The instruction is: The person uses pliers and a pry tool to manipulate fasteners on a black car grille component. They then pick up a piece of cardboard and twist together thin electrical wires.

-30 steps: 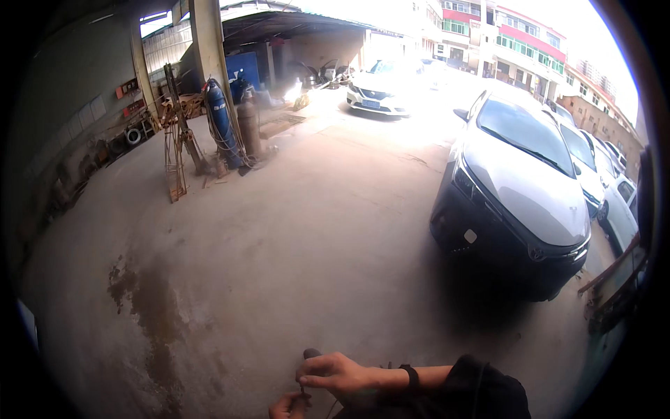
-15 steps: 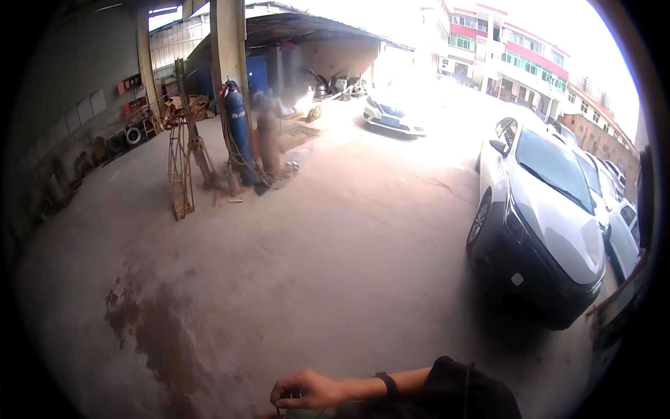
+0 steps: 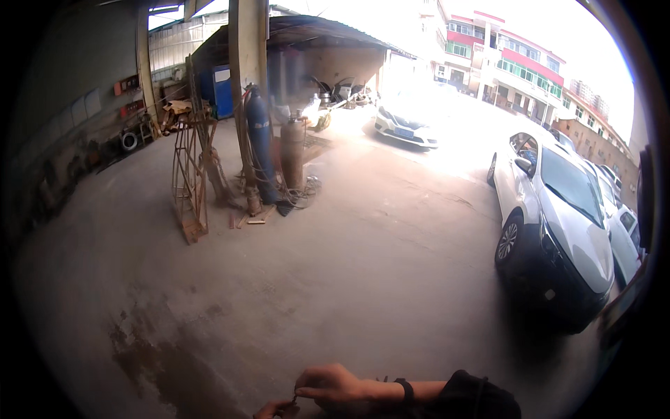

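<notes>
My right hand [image 3: 329,384] is low in the picture, its forearm coming in from the right with a dark wristband and a dark sleeve. Thumb and forefinger are pinched on a small, thin dark thing that is too small to name. Just to its lower left, my left hand [image 3: 274,409] shows only its fingers, cut off by the lower edge. They are bent together close to the right fingertips, and whatever they hold is hidden.
Ahead on the left, a blue gas cylinder [image 3: 259,150] and a brown one [image 3: 292,155] stand by a pillar [image 3: 246,49], beside a rusty metal frame [image 3: 188,181]. A silver-white car [image 3: 558,188] is at the right, a white car [image 3: 405,126] farther back. A dark stain [image 3: 167,366] marks the floor.
The view has shifted, so the cylinders and cars sit farther right. My right hand appears slightly higher and farther right. Fingers of my left hand have come into view below it.
</notes>
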A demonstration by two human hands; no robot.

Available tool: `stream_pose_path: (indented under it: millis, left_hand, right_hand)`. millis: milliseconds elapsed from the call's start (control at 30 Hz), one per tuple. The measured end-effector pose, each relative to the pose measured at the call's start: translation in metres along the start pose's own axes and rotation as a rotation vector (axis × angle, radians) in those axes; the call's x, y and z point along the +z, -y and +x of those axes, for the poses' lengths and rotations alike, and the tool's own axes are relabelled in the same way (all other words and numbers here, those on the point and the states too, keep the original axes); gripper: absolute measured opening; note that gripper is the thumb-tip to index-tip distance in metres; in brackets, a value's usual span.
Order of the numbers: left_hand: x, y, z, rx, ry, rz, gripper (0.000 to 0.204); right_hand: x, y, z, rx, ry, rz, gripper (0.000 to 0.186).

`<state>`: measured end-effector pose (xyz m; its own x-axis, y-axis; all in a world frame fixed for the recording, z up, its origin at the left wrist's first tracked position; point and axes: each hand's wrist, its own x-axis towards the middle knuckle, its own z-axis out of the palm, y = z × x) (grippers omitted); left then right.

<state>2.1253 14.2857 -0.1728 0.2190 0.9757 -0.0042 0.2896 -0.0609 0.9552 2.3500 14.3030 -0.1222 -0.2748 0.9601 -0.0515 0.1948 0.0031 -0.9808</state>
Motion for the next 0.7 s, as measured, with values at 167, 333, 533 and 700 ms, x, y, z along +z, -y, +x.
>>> stream_pose_path:
  millis: [167,333,533,700]
  left_hand:
    - [-0.067,0.042,0.139,-0.012,0.012,0.082,0.019]
    - [-0.129,0.075,0.272,-0.158,0.123,0.021,0.022]
    - [-0.228,0.085,0.42,-0.286,-0.204,-0.321,0.018]
    - [-0.307,0.149,0.525,-0.259,-0.31,-0.379,0.014]
  right_hand:
    - [0.003,-0.014,0.151,-0.049,-0.04,0.044,0.022]
    - [-0.001,-0.028,0.325,-0.099,0.054,0.106,0.024]
    - [0.021,0.016,0.544,-0.141,0.31,0.112,0.017]
    - [0.031,0.014,0.69,-0.129,0.287,-0.001,0.013]
